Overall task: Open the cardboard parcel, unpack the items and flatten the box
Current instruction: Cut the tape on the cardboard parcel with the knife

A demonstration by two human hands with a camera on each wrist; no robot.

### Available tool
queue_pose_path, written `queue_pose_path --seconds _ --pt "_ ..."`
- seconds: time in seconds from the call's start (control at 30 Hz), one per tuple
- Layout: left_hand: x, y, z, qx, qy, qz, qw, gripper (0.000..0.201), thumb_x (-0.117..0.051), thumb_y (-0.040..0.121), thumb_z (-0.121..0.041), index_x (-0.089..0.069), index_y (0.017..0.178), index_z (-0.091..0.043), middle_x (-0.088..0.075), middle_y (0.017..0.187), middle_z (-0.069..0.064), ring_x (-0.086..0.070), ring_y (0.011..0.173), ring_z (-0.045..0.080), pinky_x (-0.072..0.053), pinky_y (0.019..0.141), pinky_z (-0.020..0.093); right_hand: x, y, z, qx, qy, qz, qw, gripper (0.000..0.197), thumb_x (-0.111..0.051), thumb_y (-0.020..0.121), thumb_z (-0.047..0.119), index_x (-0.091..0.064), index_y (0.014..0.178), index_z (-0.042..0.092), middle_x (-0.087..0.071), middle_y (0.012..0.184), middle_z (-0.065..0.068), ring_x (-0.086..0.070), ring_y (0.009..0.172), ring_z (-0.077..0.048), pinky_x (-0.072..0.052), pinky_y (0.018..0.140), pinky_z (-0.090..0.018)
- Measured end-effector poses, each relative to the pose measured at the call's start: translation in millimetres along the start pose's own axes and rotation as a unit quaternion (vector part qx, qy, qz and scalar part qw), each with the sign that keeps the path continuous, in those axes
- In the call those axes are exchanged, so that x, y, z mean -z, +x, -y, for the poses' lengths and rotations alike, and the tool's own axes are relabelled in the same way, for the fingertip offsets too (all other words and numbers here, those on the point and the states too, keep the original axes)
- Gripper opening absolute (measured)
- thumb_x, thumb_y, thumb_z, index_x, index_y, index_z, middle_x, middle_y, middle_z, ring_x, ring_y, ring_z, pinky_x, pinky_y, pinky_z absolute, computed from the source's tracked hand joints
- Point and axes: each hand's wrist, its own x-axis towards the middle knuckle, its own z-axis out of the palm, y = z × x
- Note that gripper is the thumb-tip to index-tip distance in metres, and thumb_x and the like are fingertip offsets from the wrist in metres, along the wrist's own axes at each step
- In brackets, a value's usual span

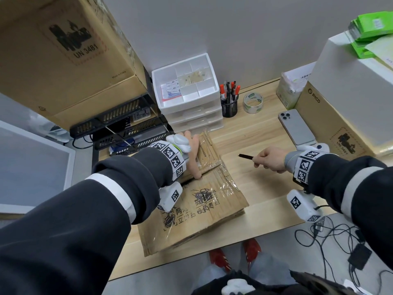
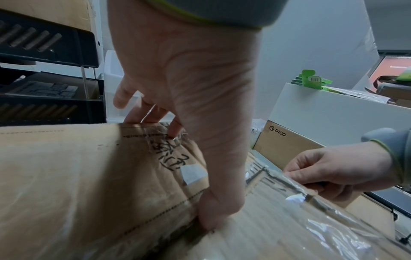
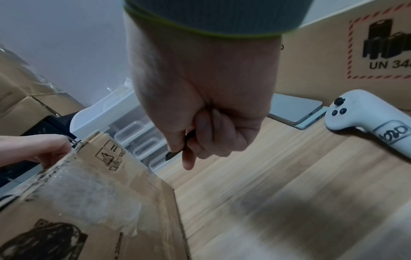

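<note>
Parcel [image 1: 204, 201] is lying flat on the bench [image 1: 265, 173], its taped top facing up, with the drawer unit [image 1: 189, 96] just behind its far end. Left hand [image 1: 194, 154] is pressing down on the far flap, fingers spread straight toward the far edge and thumb lying along the centre seam, so it is open and bearing on the cardboard rather than gripping it. Right hand [image 1: 269, 159] is hovering above the bench to the right of the parcel, well apart from it, curled tight round a thin dark cutter [image 1: 245, 156] whose tip is pointing toward the parcel. My guess is that the seam tape is waiting to be slit. The main hazard is sitting in plain view: the thumb is lying right on the line the blade would be following, so a stroke running along the seam could be meeting skin. Glossy film is covering the near flap and looking wrinkled, which may be letting the tip skate sideways instead of biting. Pushing too deep could be scoring whatever is packed inside, which stays hidden. A phone [image 1: 296, 126] is resting beyond the right hand, within reach of a careless backswing.
</note>
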Motion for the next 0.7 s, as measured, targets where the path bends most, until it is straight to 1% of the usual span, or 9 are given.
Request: queue_pose_path --seconds 0.1,0.2,0.27,0.3,0.4,0.47,0.53,0.63,0.7 --pt "-3 -1 -4 0.0 0.007 -0.012 1.0 0.104 -0.079 0.038 -0.078 -0.044 0.114 -0.018 -0.046 0.109 0.004 -0.049 0.096 0.022 -0.053 0.086 0.041 -2 11 3 -0.027 -0.003 -0.008 1.0 0.026 -0.05 0.095 0.023 -0.07 0.088 0.008 -0.049 0.073 -0.007 -0.037 0.052 -0.019 -0.031 0.044 -0.023" --pt "-4 5 -6 0.004 0.001 -0.018 1.0 0.102 -0.082 0.037 -0.076 -0.047 0.113 -0.017 -0.047 0.11 0.003 -0.051 0.098 0.022 -0.053 0.088 0.038 -5 23 5 -0.021 0.013 -0.003 1.0 0.022 -0.053 0.095 0.018 -0.068 0.102 0.004 -0.053 0.075 -0.008 -0.041 0.051 -0.019 -0.035 0.044 -0.023" --pt "-1 10 -5 -0.001 -0.005 0.006 1.0 0.096 -0.084 0.036 -0.078 -0.051 0.105 -0.021 -0.049 0.106 -0.001 -0.053 0.092 0.017 -0.05 0.086 0.029 -8 27 7 -0.01 0.006 0.002 1.0 0.023 -0.051 0.098 0.021 -0.068 0.107 0.008 -0.056 0.071 -0.006 -0.043 0.049 -0.018 -0.036 0.043 -0.022" --pt "0 12 -3 -0.006 -0.014 0.017 1.0 0.092 -0.087 0.038 -0.076 -0.048 0.103 -0.024 -0.047 0.104 -0.003 -0.049 0.09 0.015 -0.045 0.083 0.026 -9 27 7 -0.007 0.001 -0.003 1.0 0.025 -0.05 0.099 0.023 -0.068 0.109 0.009 -0.057 0.069 -0.005 -0.043 0.048 -0.017 -0.035 0.043 -0.023" --pt "-2 25 -1 -0.024 -0.044 0.017 0.999 0.089 -0.095 0.05 -0.06 -0.036 0.107 -0.025 -0.038 0.11 -0.006 -0.04 0.093 0.017 -0.036 0.078 0.029 -10 34 11 -0.003 -0.006 -0.018 1.0 0.029 -0.048 0.101 0.024 -0.066 0.116 0.008 -0.056 0.068 -0.003 -0.044 0.052 -0.014 -0.032 0.049 -0.024" --pt "0 31 -2 -0.041 -0.045 0.045 0.997 0.085 -0.093 0.047 -0.065 -0.045 0.103 -0.023 -0.046 0.105 -0.003 -0.045 0.087 0.016 -0.041 0.074 0.025 -11 41 13 -0.005 -0.003 -0.01 1.0 0.028 -0.048 0.101 0.024 -0.063 0.121 0.01 -0.055 0.071 -0.001 -0.045 0.055 -0.013 -0.032 0.049 -0.023" --pt "1 36 -3 -0.046 -0.046 0.064 0.996 0.079 -0.093 0.048 -0.065 -0.05 0.098 -0.021 -0.049 0.098 0.0 -0.045 0.079 0.016 -0.037 0.059 0.022 -14 49 14 -0.009 0.02 0.0 1.0 0.026 -0.048 0.102 0.02 -0.062 0.122 0.013 -0.054 0.07 -0.002 -0.045 0.053 -0.014 -0.034 0.045 -0.023" --pt "-6 42 2 -0.052 -0.059 0.027 0.997 0.072 -0.095 0.061 -0.049 -0.043 0.104 -0.023 -0.041 0.107 -0.004 -0.041 0.09 0.017 -0.031 0.057 0.024 -19 63 13 -0.026 0.085 0.015 0.996 0.032 -0.036 0.1 0.003 -0.059 0.121 0.008 -0.055 0.069 -0.005 -0.045 0.052 -0.016 -0.035 0.043 -0.025" --pt "-10 45 3 -0.049 -0.065 0.01 0.997 0.069 -0.092 0.069 -0.04 -0.037 0.105 -0.022 -0.036 0.111 -0.005 -0.038 0.095 0.018 -0.022 0.051 0.021 -23 68 14 -0.036 0.096 0.023 0.994 0.034 -0.032 0.098 -0.001 -0.056 0.121 0.006 -0.056 0.069 -0.006 -0.045 0.054 -0.017 -0.036 0.045 -0.025"
